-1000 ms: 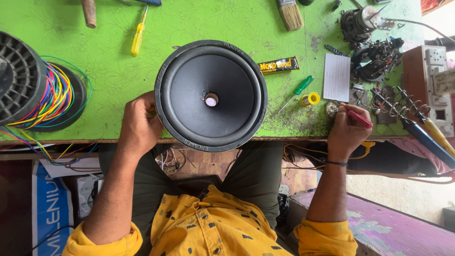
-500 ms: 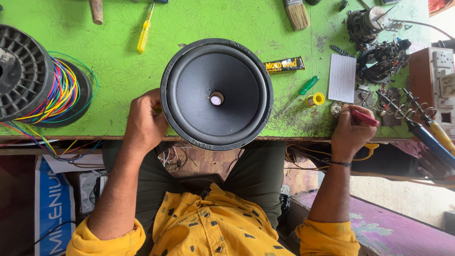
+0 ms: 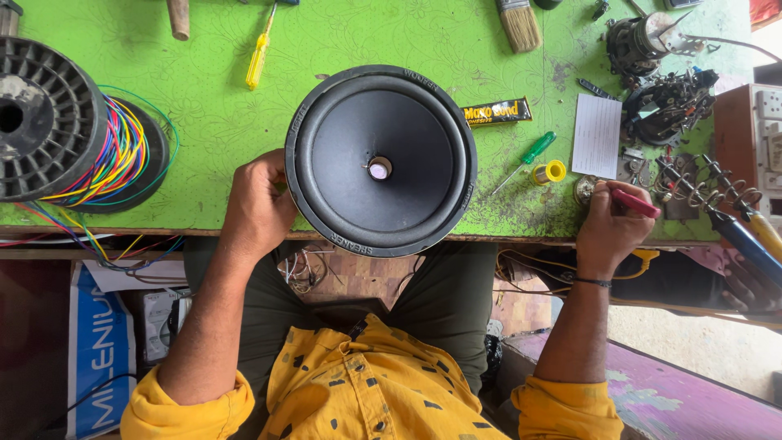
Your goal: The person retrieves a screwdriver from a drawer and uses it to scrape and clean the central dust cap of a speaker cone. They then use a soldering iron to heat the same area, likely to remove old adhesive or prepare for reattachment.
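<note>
A large black speaker cone (image 3: 380,160) lies face up at the front edge of the green table (image 3: 342,41). My left hand (image 3: 257,205) grips its left rim. At the table's right, my right hand (image 3: 609,224) is closed around a red-handled tool (image 3: 635,202), its tip near a small round metal tin. A green screwdriver (image 3: 528,155) and a yellow solder spool (image 3: 554,172) lie between the speaker and my right hand.
A black spool with coloured wires (image 3: 77,143) sits far left. A yellow screwdriver (image 3: 258,55), a brush (image 3: 518,22), a glue tube (image 3: 496,112), a white card (image 3: 596,135), dismantled parts (image 3: 664,77) and soldering irons (image 3: 745,232) are around.
The speaker and both hands sit slightly further right in view as the camera shifted. My right hand with the red tool has stayed by the tin.
</note>
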